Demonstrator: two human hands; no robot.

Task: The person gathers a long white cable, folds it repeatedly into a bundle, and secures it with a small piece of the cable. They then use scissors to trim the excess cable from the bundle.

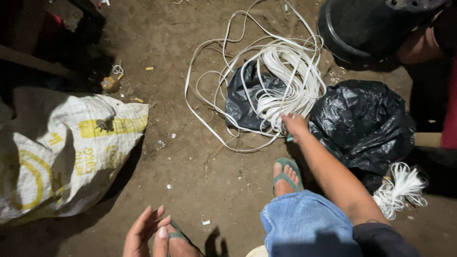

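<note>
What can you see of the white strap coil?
The white strap coil is flat, plastic-looking band, loosely wound and tangled, with long loops trailing left over the dirt floor. It lies partly on a crumpled black bag. The right hand reaches its lower edge, fingers on the strands.

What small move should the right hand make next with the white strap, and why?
Probably close the right hand on one strand and lift it clear. The fingers already reach into the tangled white strap coil, which lies on a black bag, while the left hand is free.
</note>
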